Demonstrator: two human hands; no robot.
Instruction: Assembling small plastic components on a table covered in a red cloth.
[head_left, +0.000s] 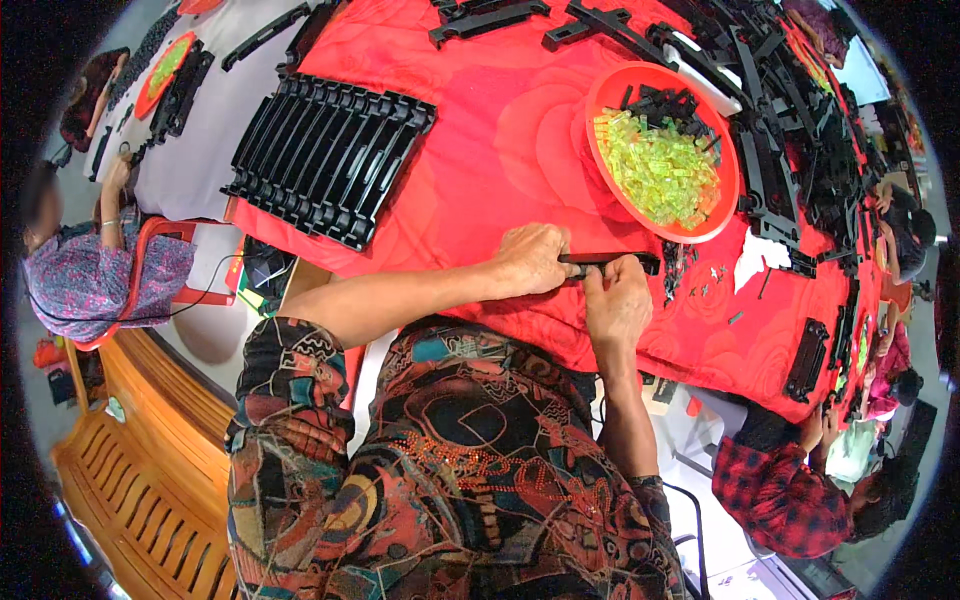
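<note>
At the near edge of the red-covered table, a slim black plastic bar (647, 263) lies crosswise between my hands. My left hand (532, 262) grips its left end, the fingers wrapped round it. On the near side, my right hand (618, 298) pinches the bar with thumb and fingers near its right part. Whether a small piece is also in those fingertips is hidden. Just beyond the hands stands a red bowl (735, 190) holding translucent yellow-green small pieces (655, 170) and thin black pieces (672, 105). Small dark and metal parts (680, 268) are scattered beside the bar's right end.
A neat row of black plastic bars (330, 155) lies to the left. Many loose black bars (770, 140) pile up at the far right, near a crumpled white scrap (757, 258). Other people sit at left and right. A wooden bench (150, 480) stands lower left.
</note>
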